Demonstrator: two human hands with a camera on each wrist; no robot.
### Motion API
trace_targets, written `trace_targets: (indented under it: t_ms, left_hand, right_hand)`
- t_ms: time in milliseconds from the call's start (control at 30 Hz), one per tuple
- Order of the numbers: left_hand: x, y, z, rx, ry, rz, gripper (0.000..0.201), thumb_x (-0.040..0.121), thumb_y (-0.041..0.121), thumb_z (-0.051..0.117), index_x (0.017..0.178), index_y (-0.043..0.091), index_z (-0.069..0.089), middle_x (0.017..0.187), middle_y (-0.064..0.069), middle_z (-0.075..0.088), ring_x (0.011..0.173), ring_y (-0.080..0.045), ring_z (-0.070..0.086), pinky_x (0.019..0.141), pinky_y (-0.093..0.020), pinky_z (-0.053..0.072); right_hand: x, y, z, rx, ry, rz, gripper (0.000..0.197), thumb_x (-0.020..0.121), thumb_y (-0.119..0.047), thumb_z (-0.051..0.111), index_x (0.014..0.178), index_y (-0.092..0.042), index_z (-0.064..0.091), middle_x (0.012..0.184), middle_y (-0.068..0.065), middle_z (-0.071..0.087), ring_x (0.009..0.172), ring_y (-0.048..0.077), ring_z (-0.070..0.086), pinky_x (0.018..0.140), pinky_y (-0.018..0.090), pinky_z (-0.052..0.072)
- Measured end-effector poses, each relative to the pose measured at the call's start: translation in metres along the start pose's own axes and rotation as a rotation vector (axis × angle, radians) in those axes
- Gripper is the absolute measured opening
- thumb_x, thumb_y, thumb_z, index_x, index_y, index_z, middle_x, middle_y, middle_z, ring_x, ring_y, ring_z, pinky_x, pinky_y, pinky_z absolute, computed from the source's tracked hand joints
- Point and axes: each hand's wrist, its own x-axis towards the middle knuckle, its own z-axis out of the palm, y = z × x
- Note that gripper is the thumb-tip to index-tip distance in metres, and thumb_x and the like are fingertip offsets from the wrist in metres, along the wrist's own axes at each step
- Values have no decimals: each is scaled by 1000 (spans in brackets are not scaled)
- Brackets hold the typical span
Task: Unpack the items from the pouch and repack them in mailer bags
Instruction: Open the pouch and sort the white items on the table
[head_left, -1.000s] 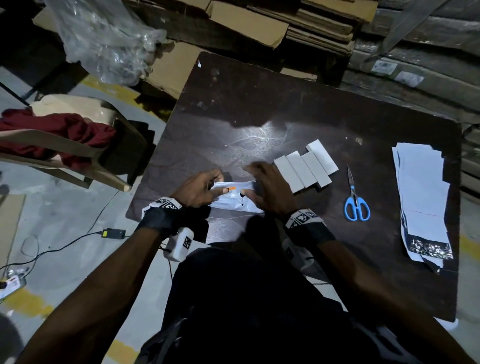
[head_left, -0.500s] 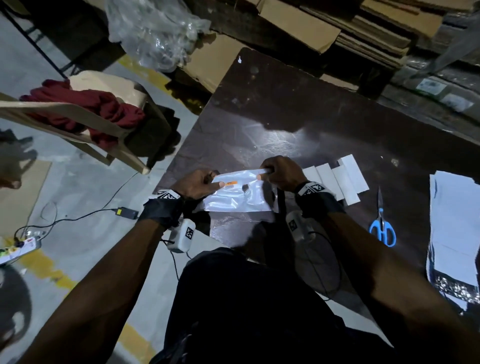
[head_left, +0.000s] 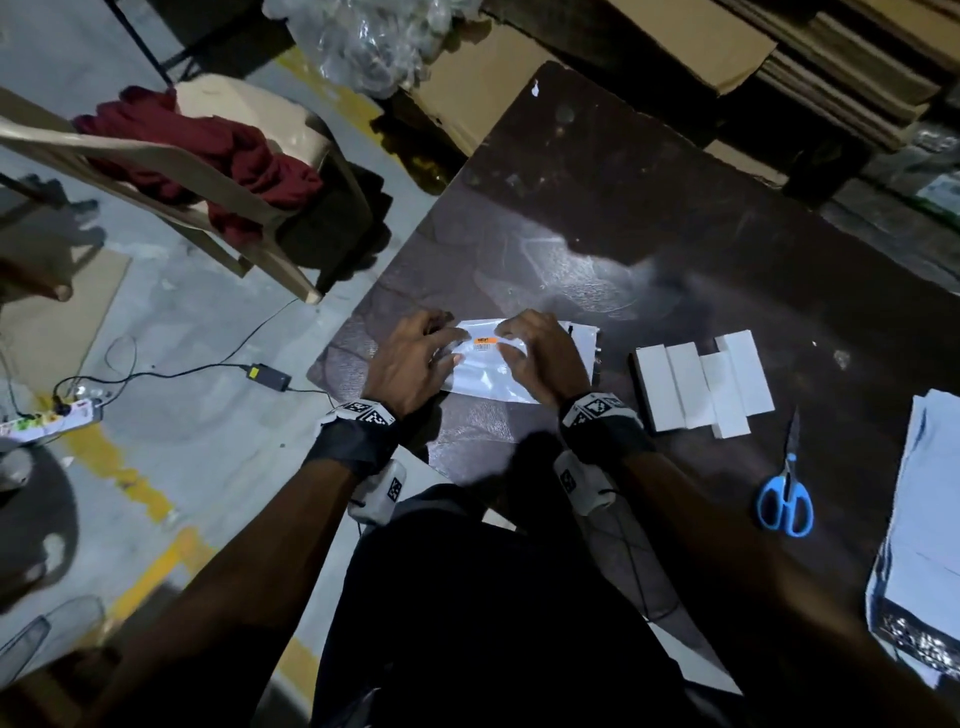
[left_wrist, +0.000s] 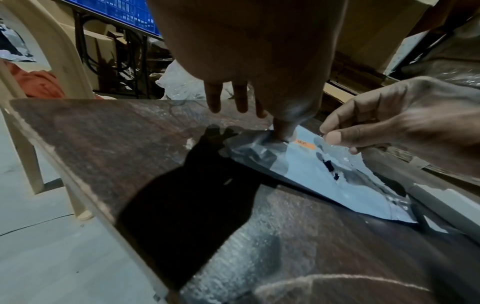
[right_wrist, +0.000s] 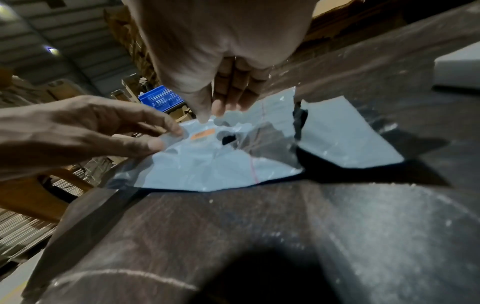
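1. Both hands, left hand (head_left: 415, 358) & right hand (head_left: 535, 358), pinch pouch (head_left: 488, 374) top edge; it lies on table (head_left: 571, 218) near front edge.
2. Should pull evenly; torn film rips sideways.
3. Boxes (head_left: 701, 382) sit just right.

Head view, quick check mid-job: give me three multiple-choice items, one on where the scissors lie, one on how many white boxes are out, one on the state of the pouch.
1. Where are the scissors?
A. On the chair
B. On the table, between the white boxes and the mailer bags
C. In the left hand

2. How many white boxes are laid out?
A. Two
B. Four
C. Seven

3. What state is the pouch in?
A. Torn, lying on the table under both hands
B. Sealed inside a carton
C. Hanging from the chair

Answers: 1 B, the blue handles lie on the table right of the boxes. 2 B, four lie side by side. 3 A, the right hand and left hand pinch its top edge, and the wrist views show tears.
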Motion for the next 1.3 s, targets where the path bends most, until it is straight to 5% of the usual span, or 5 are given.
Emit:
trace_targets:
  t_ms: [267, 533, 633, 833, 1300]
  left_hand:
    - [3, 6, 8, 116, -40, -127, 59, 76, 56, 58, 130, 32, 59, 144, -13, 42, 132, -36, 36, 104, -61, 32]
    - [-2, 11, 17, 195, -78, -239, 75, 74, 71, 57, 141, 40, 44, 154, -10, 26, 142, -34, 18, 111, -64, 14]
    - [-7, 10, 22, 192, -78, -268, 83, 70, 80, 42, 143, 41, 39, 155, -9, 23, 143, -34, 15, 110, -64, 14]
    - [-4, 11, 20, 181, -98, -286, 84, 72, 69, 64, 146, 43, 34, 156, -9, 19, 145, -34, 11, 111, -66, 11]
    - [-5, 16, 16, 133, -107, -290, 84, 74, 65, 66, 147, 40, 33, 156, -8, 19, 145, -33, 9, 112, -66, 9]
  right_hand:
    - [2, 1, 15, 30, -21, 109, 20, 79, -10, 73, 98, -9, 71, 98, 8, 67, 94, 30, 58, 81, 36, 49]
    - [9, 0, 30, 50, -29, 32, 23, 76, -13, 76, 99, -12, 74, 97, 7, 66, 92, 28, 54, 81, 36, 48]
    - [9, 2, 34, 43, -43, 52, 28, 75, -16, 78, 102, -11, 73, 99, 8, 66, 93, 30, 54, 83, 38, 49]
    - [13, 3, 33, 10, -28, 21, 31, 74, -23, 79, 104, -15, 74, 96, 6, 64, 89, 28, 53, 82, 35, 45]
    - [16, -3, 34, -57, -18, -34, 20, 80, -23, 66, 98, -16, 73, 93, 5, 64, 87, 28, 54, 78, 40, 48]
